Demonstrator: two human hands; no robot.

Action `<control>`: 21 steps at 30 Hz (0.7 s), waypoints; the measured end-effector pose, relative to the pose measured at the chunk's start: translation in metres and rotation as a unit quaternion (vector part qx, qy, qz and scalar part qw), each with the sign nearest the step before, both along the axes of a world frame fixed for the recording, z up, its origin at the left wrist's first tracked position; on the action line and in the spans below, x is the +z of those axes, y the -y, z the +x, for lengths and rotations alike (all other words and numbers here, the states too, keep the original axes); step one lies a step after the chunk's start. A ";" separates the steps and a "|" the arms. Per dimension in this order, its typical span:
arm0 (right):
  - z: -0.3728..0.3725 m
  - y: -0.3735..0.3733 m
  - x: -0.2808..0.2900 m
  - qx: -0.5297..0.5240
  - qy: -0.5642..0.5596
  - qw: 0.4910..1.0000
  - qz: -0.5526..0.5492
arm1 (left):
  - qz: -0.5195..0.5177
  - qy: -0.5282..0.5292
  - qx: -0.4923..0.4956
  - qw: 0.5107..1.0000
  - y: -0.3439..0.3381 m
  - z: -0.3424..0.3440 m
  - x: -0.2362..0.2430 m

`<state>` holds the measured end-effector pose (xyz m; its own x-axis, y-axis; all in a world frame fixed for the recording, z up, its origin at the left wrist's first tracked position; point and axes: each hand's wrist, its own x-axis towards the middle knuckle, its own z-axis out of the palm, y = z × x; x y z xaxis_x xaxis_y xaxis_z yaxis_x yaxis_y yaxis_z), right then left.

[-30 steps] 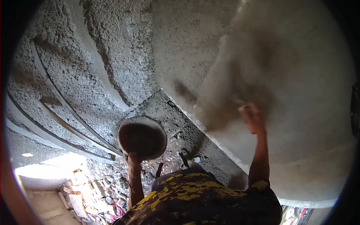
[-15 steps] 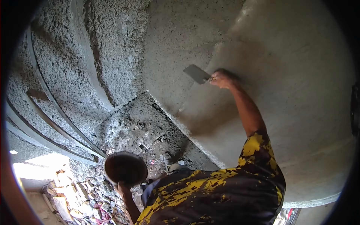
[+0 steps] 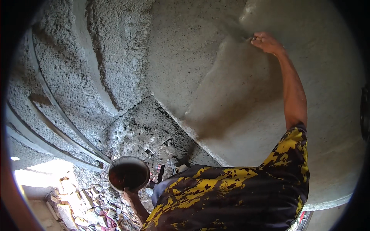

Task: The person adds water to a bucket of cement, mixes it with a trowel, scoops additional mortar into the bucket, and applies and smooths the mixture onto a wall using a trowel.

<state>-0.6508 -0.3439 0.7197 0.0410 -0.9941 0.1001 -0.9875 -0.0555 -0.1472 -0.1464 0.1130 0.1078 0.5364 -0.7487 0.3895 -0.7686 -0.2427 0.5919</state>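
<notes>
Clamped on the handle of a trowel, your right hand has its fingers folded together; your left hand grips a bowl by its near edge. Smooth plaster fills the right side, meeting a coarser plaster patch along a slanting seam. Beyond that, to your left, stands the rough wall, with long curved-looking strips crossing its lower part. Below lie the dark floor and a sunlit heap of rubble, just past your bowl. You hold the bowl low, near your left side, its mouth showing; its dark inside hides whether anything is in it.

Half a second ago your trowel was lower and further left; now you have it up by the top of the seam, its blade blurred. That puts your work, it seems, on the upper stretch of the join. Whether the blade touches the plaster, you cannot tell.
</notes>
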 end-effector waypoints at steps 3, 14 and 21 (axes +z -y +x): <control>0.029 -0.031 0.009 0.001 -0.247 0.959 -0.138 | 0.050 -0.071 0.008 0.996 0.014 0.003 0.023; 0.269 -0.234 -0.196 0.601 0.222 0.722 0.259 | -0.004 -0.109 -0.117 0.987 -0.011 0.014 0.112; 0.082 -0.098 -0.156 0.099 0.318 0.924 0.187 | 0.076 -0.101 0.023 0.992 -0.089 -0.006 0.106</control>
